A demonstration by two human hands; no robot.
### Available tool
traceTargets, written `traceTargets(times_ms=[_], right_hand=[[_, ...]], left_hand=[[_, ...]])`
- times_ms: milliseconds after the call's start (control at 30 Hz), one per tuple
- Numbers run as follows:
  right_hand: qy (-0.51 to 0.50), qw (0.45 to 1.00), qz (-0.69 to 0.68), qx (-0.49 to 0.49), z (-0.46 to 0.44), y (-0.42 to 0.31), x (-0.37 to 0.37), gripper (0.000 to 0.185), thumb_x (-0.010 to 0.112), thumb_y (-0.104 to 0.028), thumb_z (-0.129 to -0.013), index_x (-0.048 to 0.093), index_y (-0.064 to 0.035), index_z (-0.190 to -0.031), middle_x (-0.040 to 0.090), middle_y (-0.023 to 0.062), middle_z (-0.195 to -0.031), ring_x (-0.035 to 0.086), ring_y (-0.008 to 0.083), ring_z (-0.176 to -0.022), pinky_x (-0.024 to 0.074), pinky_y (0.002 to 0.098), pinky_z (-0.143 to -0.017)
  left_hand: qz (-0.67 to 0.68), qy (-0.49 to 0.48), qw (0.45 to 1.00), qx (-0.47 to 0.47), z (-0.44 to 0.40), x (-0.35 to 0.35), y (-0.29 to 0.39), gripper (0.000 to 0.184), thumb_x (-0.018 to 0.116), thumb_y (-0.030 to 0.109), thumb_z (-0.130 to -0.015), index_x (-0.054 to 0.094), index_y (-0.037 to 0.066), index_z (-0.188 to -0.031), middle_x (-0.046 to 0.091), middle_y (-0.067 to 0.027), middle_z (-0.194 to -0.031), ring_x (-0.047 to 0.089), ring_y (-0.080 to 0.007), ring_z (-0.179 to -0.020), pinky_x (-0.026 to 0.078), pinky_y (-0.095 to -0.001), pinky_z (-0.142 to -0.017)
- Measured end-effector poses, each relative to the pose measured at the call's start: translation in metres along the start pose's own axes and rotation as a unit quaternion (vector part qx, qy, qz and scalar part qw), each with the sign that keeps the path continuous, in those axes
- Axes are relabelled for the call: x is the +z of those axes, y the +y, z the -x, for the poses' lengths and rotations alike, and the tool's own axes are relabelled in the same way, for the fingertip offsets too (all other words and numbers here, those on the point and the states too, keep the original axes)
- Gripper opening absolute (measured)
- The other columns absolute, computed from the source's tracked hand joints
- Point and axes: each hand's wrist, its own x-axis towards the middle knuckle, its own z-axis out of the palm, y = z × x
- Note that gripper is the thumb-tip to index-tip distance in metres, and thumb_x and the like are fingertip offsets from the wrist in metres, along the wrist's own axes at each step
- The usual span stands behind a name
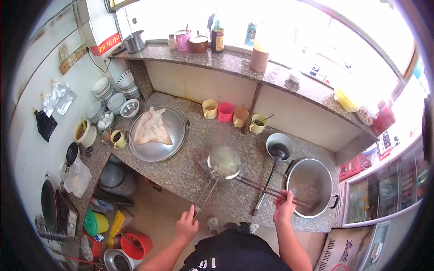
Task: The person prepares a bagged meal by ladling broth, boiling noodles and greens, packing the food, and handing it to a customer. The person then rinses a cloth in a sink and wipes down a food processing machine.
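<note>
My left hand (186,226) is closed around the long wire handle of a round mesh strainer (224,161), held over the granite counter. Pale contents blur inside the mesh, too unclear to name. In my right hand (284,208) is a pair of long dark chopsticks (257,184); one end reaches the strainer's rim, the other extends over a large metal pot (316,168). Cloudy liquid fills part of that pot. Between strainer and pot, a ladle (267,185) rests with its head in a metal bowl (290,141) and its handle across the counter.
A slab of raw meat (153,126) lies on a round metal lid (178,145). Several mugs (209,109) line the back wall. Bottles and pots stand on the raised shelf (181,50). Stacked bowls (103,89) are at left; a red bucket (143,244) sits below.
</note>
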Motion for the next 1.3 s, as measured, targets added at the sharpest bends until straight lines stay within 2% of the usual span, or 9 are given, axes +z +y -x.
traceTargets(times_ms=[200,333,467,567,800,900,967,1033,1300], right_hand=[[-0.020,0.998,-0.016,0.062,0.033,0.003,0.012,0.032,0.061,-0.035,-0.109,0.067,-0.0043,-0.105,0.069,0.0100,-0.088,0.068,0.0196,-0.070,0.0575,0.0343,-0.062],[0.019,0.997,-0.006,-0.081,0.041,-0.056,-0.027,0.036,0.055,-0.035,-0.111,0.067,-0.0016,-0.103,0.066,0.0089,-0.083,0.066,0.0195,-0.065,0.0555,0.0322,-0.057],[0.098,0.973,0.105,-0.178,0.047,-0.106,-0.083,0.036,0.053,-0.030,-0.112,0.068,-0.0005,-0.097,0.063,0.0075,-0.078,0.064,0.0181,-0.063,0.0546,0.0317,-0.057],[0.044,0.834,0.462,-0.299,0.032,-0.114,-0.112,0.023,0.065,-0.016,-0.104,0.067,-0.0018,-0.087,0.064,0.0108,-0.075,0.064,0.0209,-0.061,0.0503,0.0340,-0.056],[-0.133,0.737,0.573,-0.333,-0.027,-0.100,-0.095,0.011,0.077,-0.009,-0.092,0.070,-0.0041,-0.085,0.065,0.0147,-0.078,0.064,0.0316,-0.065,0.0507,0.0392,-0.059],[-0.023,0.747,0.544,-0.380,-0.071,-0.094,-0.140,0.017,0.074,-0.015,-0.097,0.069,-0.0031,-0.085,0.066,0.0106,-0.077,0.063,0.0245,-0.062,0.0508,0.0359,-0.059],[0.068,0.927,0.302,-0.211,-0.098,-0.100,-0.165,0.026,0.065,-0.021,-0.106,0.069,-0.0028,-0.088,0.063,0.0048,-0.076,0.062,0.0157,-0.065,0.0507,0.0320,-0.058],[0.105,0.971,0.179,-0.115,-0.124,-0.146,-0.166,0.033,0.057,-0.027,-0.111,0.069,-0.0021,-0.093,0.060,0.0011,-0.077,0.060,0.0102,-0.069,0.0507,0.0291,-0.059],[0.067,0.986,0.066,-0.138,-0.257,-0.132,-0.132,0.035,0.056,-0.029,-0.111,0.067,-0.0002,-0.095,0.061,0.0033,-0.075,0.059,0.0116,-0.064,0.0504,0.0286,-0.058]], left_hand=[[0.020,0.015,1.000,0.006,-0.005,0.025,-0.006,0.067,0.067,0.016,-0.083,0.056,0.012,-0.149,0.067,-0.0156,-0.106,0.070,-0.0422,-0.088,0.057,-0.0532,-0.077],[0.151,0.114,0.978,0.090,-0.025,0.057,0.004,0.054,0.067,0.009,-0.083,0.061,0.004,-0.136,0.069,-0.0197,-0.106,0.070,-0.0450,-0.091,0.056,-0.0521,-0.080],[0.224,-0.023,0.974,0.027,-0.060,0.090,0.074,0.037,0.071,0.010,-0.087,0.060,0.001,-0.122,0.069,-0.0233,-0.099,0.069,-0.0463,-0.093,0.055,-0.0515,-0.081],[0.232,-0.059,0.970,0.044,-0.086,0.142,0.135,0.033,0.074,0.014,-0.088,0.057,0.002,-0.115,0.070,-0.0232,-0.099,0.068,-0.0467,-0.094,0.053,-0.0538,-0.081],[0.164,-0.121,0.979,0.017,-0.114,0.252,0.247,0.048,0.085,0.024,-0.081,0.055,0.001,-0.112,0.066,-0.0225,-0.105,0.066,-0.0461,-0.101,0.051,-0.0535,-0.086],[0.097,-0.117,0.988,0.017,-0.116,0.283,0.263,0.053,0.088,0.027,-0.077,0.056,0.001,-0.111,0.065,-0.0224,-0.106,0.065,-0.0458,-0.102,0.052,-0.0535,-0.087],[0.054,-0.100,0.993,0.019,-0.117,0.300,0.257,0.054,0.088,0.027,-0.076,0.056,0.001,-0.110,0.066,-0.0218,-0.103,0.066,-0.0466,-0.100,0.052,-0.0538,-0.086],[0.045,-0.109,0.993,-0.018,-0.126,0.309,0.252,0.055,0.089,0.022,-0.075,0.055,-0.001,-0.113,0.071,-0.0186,-0.100,0.071,-0.0389,-0.092,0.055,-0.0502,-0.081],[0.389,-0.257,0.877,-0.117,-0.174,0.232,0.275,0.036,0.076,-0.003,-0.089,0.059,0.003,-0.120,0.076,-0.0117,-0.104,0.072,-0.0168,-0.081,0.060,-0.0324,-0.071]])
